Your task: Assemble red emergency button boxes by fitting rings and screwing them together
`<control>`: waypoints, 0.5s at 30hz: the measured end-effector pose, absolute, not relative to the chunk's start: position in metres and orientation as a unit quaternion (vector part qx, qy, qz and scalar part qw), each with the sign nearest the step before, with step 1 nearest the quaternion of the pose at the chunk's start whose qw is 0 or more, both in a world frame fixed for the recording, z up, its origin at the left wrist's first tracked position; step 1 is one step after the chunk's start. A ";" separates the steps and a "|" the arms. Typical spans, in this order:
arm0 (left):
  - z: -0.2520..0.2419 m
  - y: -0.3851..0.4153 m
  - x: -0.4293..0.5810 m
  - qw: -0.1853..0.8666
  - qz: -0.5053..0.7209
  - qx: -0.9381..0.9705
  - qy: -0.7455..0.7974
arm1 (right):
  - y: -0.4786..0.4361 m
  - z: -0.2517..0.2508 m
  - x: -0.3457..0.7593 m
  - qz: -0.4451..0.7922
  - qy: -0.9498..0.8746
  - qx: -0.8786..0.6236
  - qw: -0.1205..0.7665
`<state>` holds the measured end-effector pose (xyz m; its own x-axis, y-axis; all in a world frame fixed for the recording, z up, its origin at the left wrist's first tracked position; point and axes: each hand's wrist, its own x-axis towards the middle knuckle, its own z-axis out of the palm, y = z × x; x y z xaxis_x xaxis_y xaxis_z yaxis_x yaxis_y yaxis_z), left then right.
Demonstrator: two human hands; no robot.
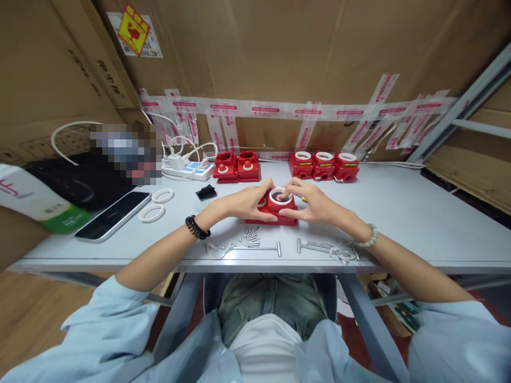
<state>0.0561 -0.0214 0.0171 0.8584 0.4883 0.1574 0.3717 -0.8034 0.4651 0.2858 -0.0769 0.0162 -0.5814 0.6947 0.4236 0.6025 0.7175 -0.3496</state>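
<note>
A red housing [271, 218] sits on the table in front of me, with a white ring [280, 196] around its round top opening. My left hand [255, 203] wraps its left side, thumb along the front and fingers behind. From the right, my right hand [309, 202] grips the same housing; its thumb lies on the front and a fingertip reaches over the ring into the opening. Both hands are closed on it. Nearer to me lie loose screws [250, 238], a metal T-handle tool [278, 248] and a second T-handle tool [299, 245] beside a tangle of pale cord.
Several red housings with white rings [324, 166] stand at the back right; two red units [236, 167] stand back left near a power strip [187, 169]. To the left are two loose white rings [151, 213], a phone [115, 215] and a small black piece [206, 192]. Cardboard walls the table's back.
</note>
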 end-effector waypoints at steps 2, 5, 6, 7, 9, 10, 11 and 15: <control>0.019 -0.021 0.056 0.216 0.123 0.942 0.227 | -0.077 0.017 0.285 0.092 -0.884 -0.365 0.278; 0.022 -0.021 0.056 0.206 0.105 0.943 0.239 | -0.078 0.026 0.287 0.101 -0.880 -0.361 0.293; 0.022 -0.022 0.056 0.202 0.101 0.943 0.243 | -0.079 0.031 0.289 0.102 -0.872 -0.366 0.309; 0.023 -0.022 0.056 0.200 0.098 0.943 0.246 | -0.079 0.035 0.293 0.094 -0.849 -0.388 0.345; 0.024 -0.022 0.057 0.204 0.098 0.942 0.247 | -0.077 0.041 0.304 0.074 -0.801 -0.447 0.392; 0.024 -0.022 0.057 0.207 0.098 0.941 0.248 | -0.075 0.042 0.311 0.073 -0.786 -0.480 0.383; 0.024 -0.022 0.057 0.211 0.098 0.940 0.249 | -0.073 0.042 0.318 0.074 -0.784 -0.514 0.340; 0.023 -0.020 0.056 0.217 0.097 0.939 0.248 | -0.062 0.029 0.338 0.086 -0.789 -0.602 0.094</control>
<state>0.0562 -0.0202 0.0225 0.8579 0.5083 0.0745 0.4241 -0.7825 0.4558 0.3383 -0.0622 0.0288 -0.2586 0.9649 0.0449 0.9329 0.2616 -0.2476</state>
